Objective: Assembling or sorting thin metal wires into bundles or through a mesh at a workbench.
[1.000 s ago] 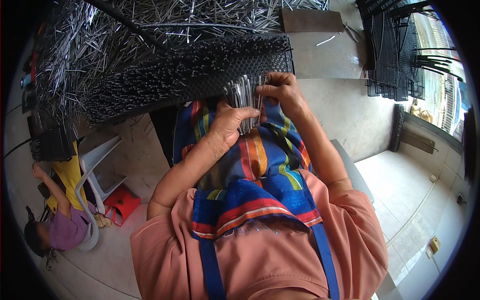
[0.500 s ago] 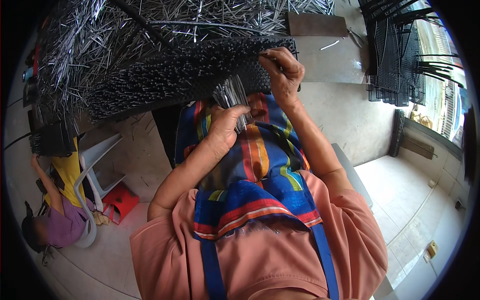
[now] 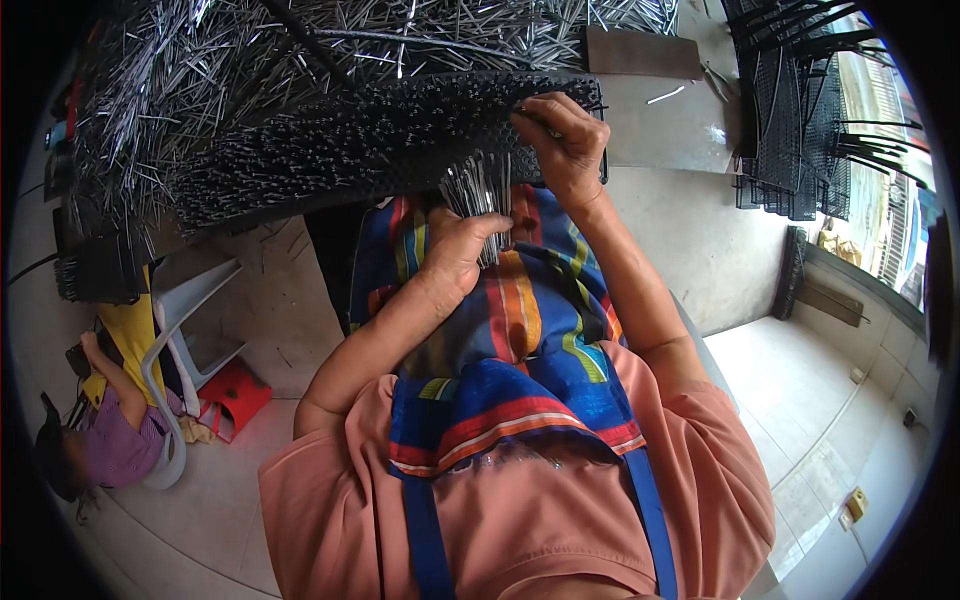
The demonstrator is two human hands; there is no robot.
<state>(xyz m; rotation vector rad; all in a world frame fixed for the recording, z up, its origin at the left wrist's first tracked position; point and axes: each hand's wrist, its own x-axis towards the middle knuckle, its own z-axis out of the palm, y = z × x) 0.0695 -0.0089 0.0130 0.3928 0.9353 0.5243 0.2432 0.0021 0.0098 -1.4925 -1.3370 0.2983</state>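
Tips up, presumably for easy picking, a fanned bundle of thin silvery strips (image 3: 478, 190) is clamped in the left hand (image 3: 458, 248), near of a long black perforated panel (image 3: 390, 182); above its right end, the right hand (image 3: 568, 145) pinches, contents unclear.

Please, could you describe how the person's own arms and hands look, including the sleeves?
The left hand and right hand are bare, with no gloves visible. The forearms are uncovered too. The left sleeve and right sleeve are short, loose and plain salmon-pink, ending near the elbows.
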